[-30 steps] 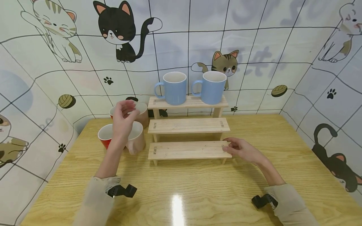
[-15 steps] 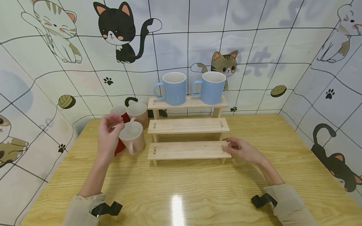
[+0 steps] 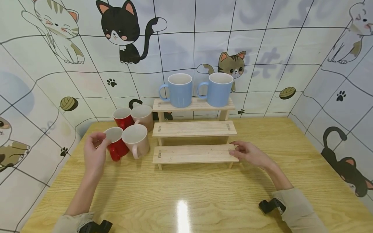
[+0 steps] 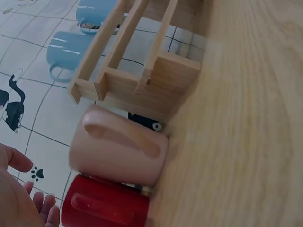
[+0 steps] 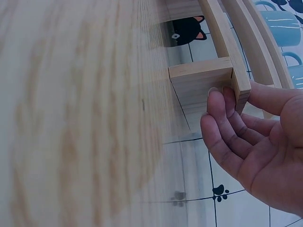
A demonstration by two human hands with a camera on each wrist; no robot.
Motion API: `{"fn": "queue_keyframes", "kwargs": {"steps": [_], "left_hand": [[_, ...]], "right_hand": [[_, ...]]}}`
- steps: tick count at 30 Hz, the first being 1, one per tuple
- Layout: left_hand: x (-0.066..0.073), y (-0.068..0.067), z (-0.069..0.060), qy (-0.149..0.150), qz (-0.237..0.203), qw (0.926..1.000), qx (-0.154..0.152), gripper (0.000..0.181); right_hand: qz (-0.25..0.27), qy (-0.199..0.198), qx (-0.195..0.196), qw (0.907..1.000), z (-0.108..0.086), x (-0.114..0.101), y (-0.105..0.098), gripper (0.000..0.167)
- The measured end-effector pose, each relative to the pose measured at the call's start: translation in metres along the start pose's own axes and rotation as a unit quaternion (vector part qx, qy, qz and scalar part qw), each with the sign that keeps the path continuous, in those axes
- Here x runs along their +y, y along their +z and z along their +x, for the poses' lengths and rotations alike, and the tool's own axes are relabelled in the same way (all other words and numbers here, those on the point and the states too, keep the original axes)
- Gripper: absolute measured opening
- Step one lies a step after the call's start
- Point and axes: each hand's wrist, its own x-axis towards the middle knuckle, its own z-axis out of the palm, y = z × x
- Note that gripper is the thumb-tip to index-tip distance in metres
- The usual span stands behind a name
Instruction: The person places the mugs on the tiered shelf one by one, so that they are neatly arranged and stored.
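My left hand is just left of the front red mug, its fingers loosely bent and holding nothing. In the left wrist view, that hand's fingers appear beside the red mug; whether they touch it I cannot tell. A pale pink mug stands against the red one, handle toward me. My right hand pinches the right end of the lowest step of a three-step wooden shelf. Its thumb lies on top and the fingers curl beneath the board.
Two light blue mugs, one on the left and one on the right, stand on the top step, handles left. Behind the front pair sit another red mug and another pink mug. A cat-print cloth backs the wooden table.
My left hand has moved left and toward me, from above the mugs to the front red mug's left side, uncovering the mugs. The right hand keeps its grip on the shelf.
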Motion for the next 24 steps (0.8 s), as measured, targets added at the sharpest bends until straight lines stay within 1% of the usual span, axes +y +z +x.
{"fn": "queue_keyframes", "kwargs": {"steps": [4, 9, 13, 16, 21, 24], "left_hand": [[-0.01, -0.008, 0.0, -0.026, 0.021, 0.9994, -0.002, 0.018], [-0.021, -0.012, -0.001, -0.056, 0.044, 0.9973, -0.014, 0.021], [-0.028, -0.012, -0.002, -0.081, 0.051, 0.9948, -0.035, 0.021], [-0.032, -0.011, -0.003, -0.094, 0.061, 0.9925, -0.049, 0.022], [-0.036, -0.009, -0.004, -0.115, 0.085, 0.9874, -0.068, 0.026], [-0.037, -0.008, -0.004, -0.126, 0.083, 0.9853, -0.08, 0.026]], "right_hand": [[-0.001, -0.001, -0.001, 1.0, 0.0, 0.0, 0.0, 0.059], [-0.001, -0.002, 0.001, 1.0, 0.0, 0.002, 0.0, 0.06], [-0.001, -0.002, 0.001, 1.0, 0.001, 0.002, 0.0, 0.06], [0.001, -0.003, 0.0, 1.0, 0.001, 0.002, 0.0, 0.061], [0.003, -0.002, 0.0, 1.0, 0.001, 0.001, 0.0, 0.06], [0.003, -0.001, 0.0, 1.0, 0.0, 0.001, 0.0, 0.06]]}}
